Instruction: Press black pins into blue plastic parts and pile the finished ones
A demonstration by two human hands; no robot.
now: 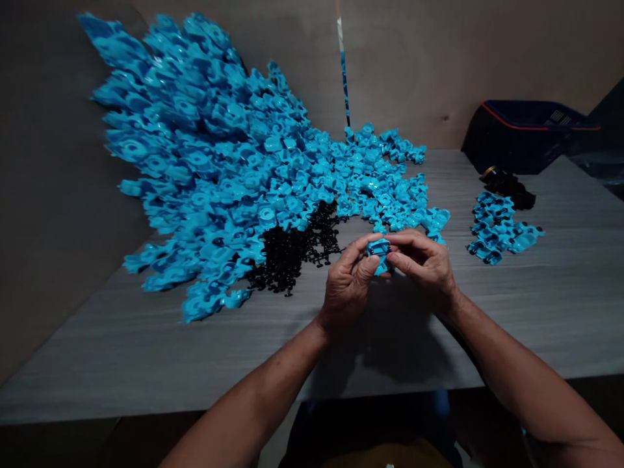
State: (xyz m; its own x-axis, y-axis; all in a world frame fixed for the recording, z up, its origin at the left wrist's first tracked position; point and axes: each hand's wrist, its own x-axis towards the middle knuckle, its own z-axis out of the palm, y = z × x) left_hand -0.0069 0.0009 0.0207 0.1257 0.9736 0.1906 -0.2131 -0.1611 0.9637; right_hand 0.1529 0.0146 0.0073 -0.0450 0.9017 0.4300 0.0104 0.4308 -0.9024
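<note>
A small blue plastic part (379,252) is held between both hands above the table, near the middle of the view. My left hand (348,279) pinches it from the left, thumb on its near face. From the right, my right hand (429,263) grips the same part with thumb and fingers. Dark bits show at its edges, too small to make out. Behind and left of the hands lies a large pile of blue plastic parts (219,149). Small black pieces with thin bars (283,257) are heaped at the pile's near edge, left of my left hand.
On the right, a small group of blue parts with black ends (497,227) lies beside a dark object (509,185). A dark bin with a red rim (526,136) stands behind them. The grey table (170,364) meets a wall at the back.
</note>
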